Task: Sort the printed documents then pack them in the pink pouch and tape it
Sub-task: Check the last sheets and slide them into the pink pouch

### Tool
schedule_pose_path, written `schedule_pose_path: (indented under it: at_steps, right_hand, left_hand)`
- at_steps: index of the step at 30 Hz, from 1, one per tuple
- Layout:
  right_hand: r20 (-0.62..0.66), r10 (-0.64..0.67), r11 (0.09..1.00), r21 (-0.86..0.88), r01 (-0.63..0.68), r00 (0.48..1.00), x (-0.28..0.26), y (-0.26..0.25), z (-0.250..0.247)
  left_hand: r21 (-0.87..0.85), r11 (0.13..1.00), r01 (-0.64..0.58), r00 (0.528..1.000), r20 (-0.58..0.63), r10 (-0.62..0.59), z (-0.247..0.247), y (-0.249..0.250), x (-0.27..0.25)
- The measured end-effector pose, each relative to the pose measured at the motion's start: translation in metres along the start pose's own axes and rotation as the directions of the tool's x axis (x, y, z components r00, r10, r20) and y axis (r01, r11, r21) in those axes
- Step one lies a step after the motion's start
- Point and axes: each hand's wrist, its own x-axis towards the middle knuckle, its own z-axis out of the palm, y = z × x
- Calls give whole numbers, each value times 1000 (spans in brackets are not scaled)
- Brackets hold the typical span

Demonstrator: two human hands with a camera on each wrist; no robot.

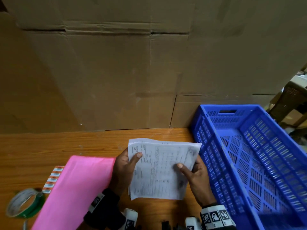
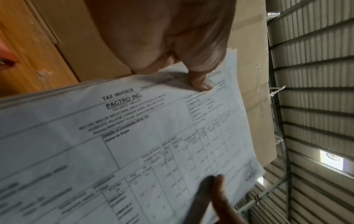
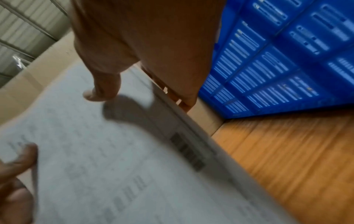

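A stack of printed documents is held above the wooden table between both hands. My left hand grips its left edge, thumb on the top sheet. My right hand grips the right edge, thumb on top and fingers behind. In the left wrist view the top sheet of the documents reads "TAX INVOICE", with my left hand pressing its thumb near the edge. The right wrist view shows the documents blurred under my right hand. The pink pouch lies flat on the table, left of my left hand.
A blue plastic crate stands at the right, close to my right hand. A roll of clear tape on a green core lies at the front left, with a strip of stickers beside the pouch. A cardboard wall closes the back.
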Motion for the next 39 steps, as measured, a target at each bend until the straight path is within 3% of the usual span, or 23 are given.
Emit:
schedule_pose_path:
  at_steps: [4,12,18,22,28,34,39]
  right_hand:
    - [54,143,990,7,-143,988,-1,12,0]
    - [-73,44,998,-48,-47,996,4,-7,4]
    - [-106,-8,999,-52,2,994,0,-10,9]
    - [-135,41,999,-4,-42,990,-5,6,8]
    - [-97,129,990,-42,-133,987,-4,30,6]
    - [-121,132,991,11,-132,984,2,27,18]
    - [-63,92,995,45,-90,994,-5,9,17]
  left_hand:
    - [0,1000,-18,998,56,18,0,7,-2]
    - [26,998,64,987,147,-67,-6,-26,6]
    - [-33,999,6,999,-37,-8,6,-29,1]
    - [13,1000,28,1000,5,-28,1,-52,-2]
    - [-26,983,180,980,93,-177,-5,-75,-3]
    - [-169,955,244,965,-55,-257,8,-69,-2]
    - [-134,974,181,983,10,-181,-2,-67,0]
